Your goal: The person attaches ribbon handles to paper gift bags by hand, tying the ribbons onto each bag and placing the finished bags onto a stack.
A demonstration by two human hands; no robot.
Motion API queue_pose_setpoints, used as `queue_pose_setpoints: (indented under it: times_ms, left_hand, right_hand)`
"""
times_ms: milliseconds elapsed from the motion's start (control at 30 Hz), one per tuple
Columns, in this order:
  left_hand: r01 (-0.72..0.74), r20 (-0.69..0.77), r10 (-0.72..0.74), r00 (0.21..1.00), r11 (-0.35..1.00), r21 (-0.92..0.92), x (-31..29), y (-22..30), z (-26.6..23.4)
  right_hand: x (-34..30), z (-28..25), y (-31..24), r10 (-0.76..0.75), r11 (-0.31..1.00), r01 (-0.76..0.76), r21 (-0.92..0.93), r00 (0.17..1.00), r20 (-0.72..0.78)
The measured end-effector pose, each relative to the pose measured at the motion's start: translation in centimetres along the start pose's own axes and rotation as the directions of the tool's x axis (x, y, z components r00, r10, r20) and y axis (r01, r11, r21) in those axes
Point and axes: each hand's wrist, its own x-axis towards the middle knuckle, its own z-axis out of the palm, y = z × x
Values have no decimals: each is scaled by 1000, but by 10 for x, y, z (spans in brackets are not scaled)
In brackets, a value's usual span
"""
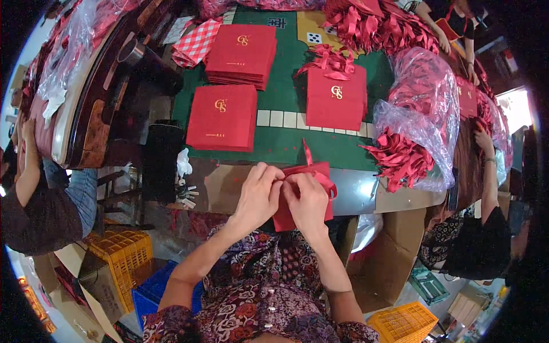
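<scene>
At the table's near edge, my left hand (pixel 258 191) and my right hand (pixel 307 200) meet at the top of a small red paper gift bag (pixel 286 222). The fingertips of both are pinched together along its upper edge. A strip of red ribbon (pixel 307 153) sticks up beyond my fingers, and a ribbon loop shows beside my right hand. My fingers hide exactly what they pinch at the bag's edge. Farther off lie two stacks of flat red bags, a near one (pixel 222 118) and a far one (pixel 240 56). More red bags (pixel 335 98) with ribbon handles lie at right.
A clear plastic sack (pixel 426 108) of red ribbon-handled bags sits at the table's right. Left stand a dark cup (pixel 132 54) and checked cloth (pixel 196 43). People work on both sides. Below are a cardboard box (pixel 386 257) and yellow crates (pixel 123 257).
</scene>
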Motion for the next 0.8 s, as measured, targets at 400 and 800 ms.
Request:
queue_pose_setpoints:
  times_ms: [400, 800]
  left_hand:
    - [-246, 48, 243, 969, 965, 87, 6, 6, -5]
    - [-429, 170, 417, 893, 902, 41, 7, 1, -11]
  right_hand:
    - [30, -41, 9, -10, 1000, 4, 29, 978, 211]
    - [41, -30, 51, 68, 805, -399, 439, 797, 601]
